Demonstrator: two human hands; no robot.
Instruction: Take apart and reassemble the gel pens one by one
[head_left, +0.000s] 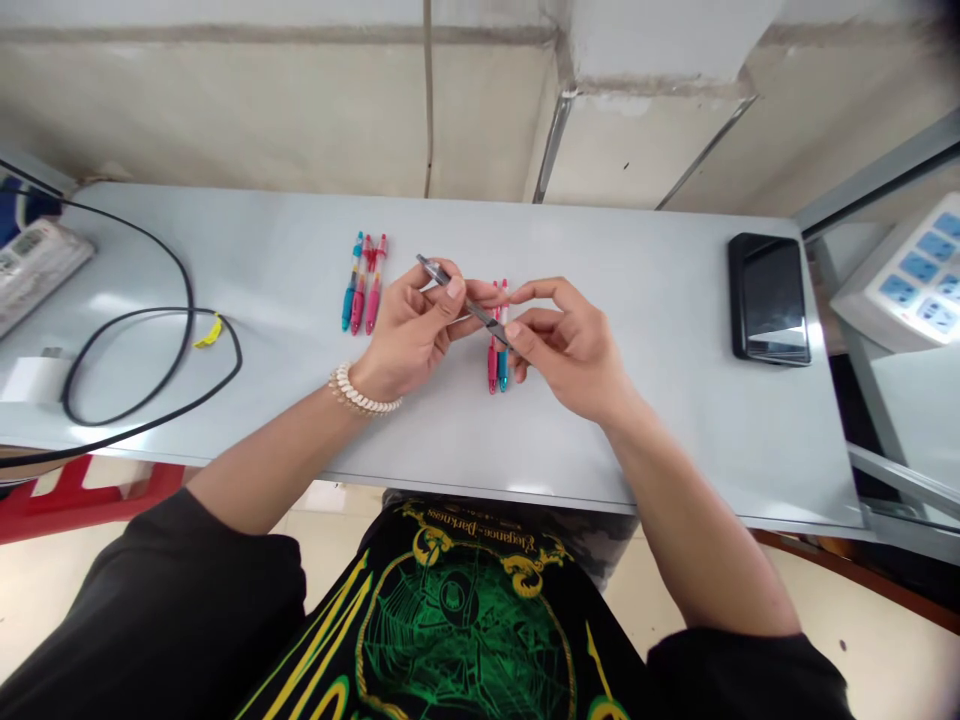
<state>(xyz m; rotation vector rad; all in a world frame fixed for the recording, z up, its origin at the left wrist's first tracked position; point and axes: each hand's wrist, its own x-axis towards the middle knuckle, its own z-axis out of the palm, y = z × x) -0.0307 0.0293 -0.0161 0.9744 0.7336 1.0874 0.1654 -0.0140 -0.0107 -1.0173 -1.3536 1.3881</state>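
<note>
A dark grey pen (477,311) is held slantwise above the table between my two hands. My left hand (414,335) pinches its upper part between thumb and fingers. At the pen's lower end, my right hand (571,347) grips with the thumb against bent fingers, the index finger raised. Beneath the hands lie a pink pen (493,368) and a teal pen (503,372), side by side and partly covered. Left of my left hand lie a blue pen (352,284) and two pink pens (373,288) in a row.
A black cable (191,290) with a yellow tag (209,332) loops over the table's left side, near a white charger (34,378). A black device (770,298) lies at the right. A wall (300,120) runs along the back edge of the table (660,420).
</note>
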